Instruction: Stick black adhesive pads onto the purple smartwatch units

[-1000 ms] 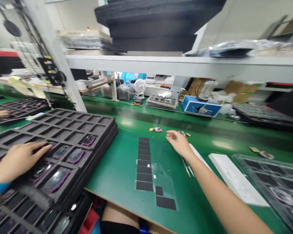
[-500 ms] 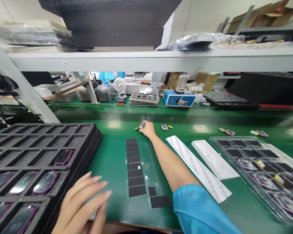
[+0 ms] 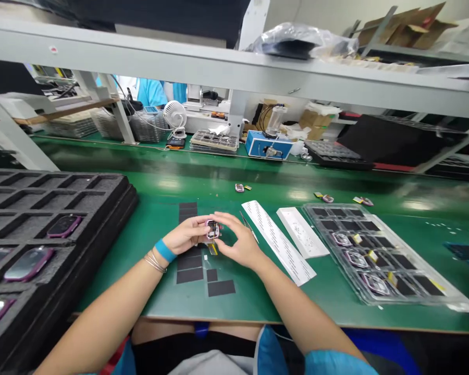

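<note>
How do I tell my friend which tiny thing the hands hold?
On the green workbench, the left hand and right hand meet over some black squares. Between the fingers sits a small pink-rimmed gadget with a yellow tag below it. Others like it lie in the black foam tray and clear tray, but only this one is held.

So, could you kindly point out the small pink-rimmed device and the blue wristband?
Pink-rimmed device (image 3: 213, 229): head view, on the middle of its face.
Blue wristband (image 3: 164, 250): head view, on the middle of the band.
</note>
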Demonstrator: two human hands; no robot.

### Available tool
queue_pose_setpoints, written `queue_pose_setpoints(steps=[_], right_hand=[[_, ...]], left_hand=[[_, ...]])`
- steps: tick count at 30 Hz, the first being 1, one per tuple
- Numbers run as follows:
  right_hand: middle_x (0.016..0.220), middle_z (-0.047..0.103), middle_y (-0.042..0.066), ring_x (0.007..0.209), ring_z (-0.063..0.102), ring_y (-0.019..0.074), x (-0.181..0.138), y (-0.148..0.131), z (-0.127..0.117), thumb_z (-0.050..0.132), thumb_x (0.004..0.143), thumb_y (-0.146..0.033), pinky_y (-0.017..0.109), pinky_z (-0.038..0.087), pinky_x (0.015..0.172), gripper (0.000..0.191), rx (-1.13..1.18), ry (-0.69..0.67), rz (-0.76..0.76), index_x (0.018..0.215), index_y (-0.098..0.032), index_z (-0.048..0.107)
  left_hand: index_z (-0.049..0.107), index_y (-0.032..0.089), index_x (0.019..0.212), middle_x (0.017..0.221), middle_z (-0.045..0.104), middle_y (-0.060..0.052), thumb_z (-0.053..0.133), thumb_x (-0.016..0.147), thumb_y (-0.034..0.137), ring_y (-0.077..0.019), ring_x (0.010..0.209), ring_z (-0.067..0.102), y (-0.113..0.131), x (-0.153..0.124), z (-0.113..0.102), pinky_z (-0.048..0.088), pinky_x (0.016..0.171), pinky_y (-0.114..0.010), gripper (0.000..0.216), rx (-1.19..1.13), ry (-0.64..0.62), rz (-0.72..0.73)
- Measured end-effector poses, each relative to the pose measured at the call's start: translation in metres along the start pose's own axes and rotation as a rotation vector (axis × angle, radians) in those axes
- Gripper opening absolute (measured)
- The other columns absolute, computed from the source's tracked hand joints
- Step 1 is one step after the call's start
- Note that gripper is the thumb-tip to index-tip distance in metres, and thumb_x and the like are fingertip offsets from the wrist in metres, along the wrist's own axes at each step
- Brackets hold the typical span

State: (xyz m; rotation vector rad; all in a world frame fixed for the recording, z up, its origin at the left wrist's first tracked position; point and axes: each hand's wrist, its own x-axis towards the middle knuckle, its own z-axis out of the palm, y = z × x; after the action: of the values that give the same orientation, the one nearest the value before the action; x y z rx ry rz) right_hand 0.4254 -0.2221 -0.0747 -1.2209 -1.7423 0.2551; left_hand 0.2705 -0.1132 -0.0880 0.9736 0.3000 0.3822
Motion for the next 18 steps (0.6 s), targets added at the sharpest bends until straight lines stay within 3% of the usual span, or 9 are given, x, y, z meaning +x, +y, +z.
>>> queue_pose_setpoints(steps=[3,6,10,18], right_hand=[[0.116,0.062,0.006,0.112,0.054,0.0202,-0.005,0.006,0.004,0.065,0.075,-0.018,0.041,0.041,0.1,0.03,0.06,0.129,0.091,0.105,-0.025,0.061],[0.101,0.067,0.005,0.102,0.058,0.0201,-0.007,0.01,0.009,0.07,0.073,-0.022,0.04,0.044,0.093,0.012,0.065,0.149,0.153,0.085,-0.023,0.067],[0.097,0.067,0.004,0.098,0.059,0.019,-0.007,0.011,0.014,0.071,0.072,-0.021,0.037,0.046,0.089,0.011,0.074,0.116,0.181,0.082,-0.024,0.068],[0.095,0.067,0.003,0.094,0.06,0.0186,-0.01,0.008,0.019,0.071,0.073,-0.02,0.036,0.047,0.087,0.008,0.09,0.183,0.154,0.079,-0.025,0.068]], left_hand=[[0.066,0.019,0.107,0.094,0.07,-0.006,0.076,0.065,0.013,-0.0162,0.082,0.067,-0.013,-0.004,-0.001,0.053,0.076,-0.028,0.043,-0.064,0.076,0.032],[0.067,0.019,0.104,0.094,0.07,-0.004,0.076,0.062,0.009,-0.0146,0.078,0.066,-0.019,-0.006,0.002,0.054,0.074,-0.026,0.044,-0.076,0.114,0.075],[0.069,0.018,0.1,0.096,0.07,-0.005,0.079,0.054,0.003,-0.0127,0.078,0.065,-0.02,-0.005,0.005,0.053,0.072,-0.021,0.049,-0.029,0.164,0.132],[0.07,0.019,0.095,0.09,0.07,-0.003,0.079,0.051,0.003,-0.0125,0.075,0.063,-0.02,-0.005,0.002,0.053,0.069,-0.022,0.048,0.09,0.172,0.199]])
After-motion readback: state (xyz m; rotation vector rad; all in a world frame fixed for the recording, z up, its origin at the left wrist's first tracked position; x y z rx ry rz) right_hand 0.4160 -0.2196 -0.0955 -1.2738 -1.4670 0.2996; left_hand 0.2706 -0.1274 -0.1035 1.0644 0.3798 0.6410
